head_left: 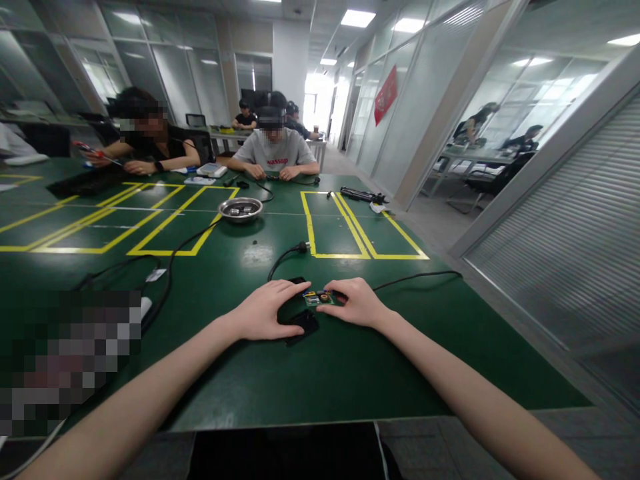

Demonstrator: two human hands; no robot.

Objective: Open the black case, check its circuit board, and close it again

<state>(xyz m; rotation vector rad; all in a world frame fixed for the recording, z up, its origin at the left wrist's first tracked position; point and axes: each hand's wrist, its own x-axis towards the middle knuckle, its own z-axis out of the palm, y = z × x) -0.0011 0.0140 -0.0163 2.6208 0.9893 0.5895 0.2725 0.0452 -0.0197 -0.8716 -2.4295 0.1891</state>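
Observation:
A small green circuit board (320, 300) with a copper coil and yellow and blue parts is above the green table in front of me. My right hand (357, 303) pinches its right end between thumb and fingers. On the other side, my left hand (267, 310) has its thumb and fingers spread apart, the fingertips close to the board's left end. A black plastic piece (305, 323) lies by my left thumb; whether the thumb presses on it, I cannot tell. Another black piece (296, 281) shows partly behind my left fingers.
A black cable with a plug (301, 247) lies beyond my hands, and another cable (420, 275) runs rightward. Farther off are a metal bowl (241, 209) holding metal parts, yellow tape outlines (340, 256) and a folded black tripod (363, 195). Two people work across the table (240, 393).

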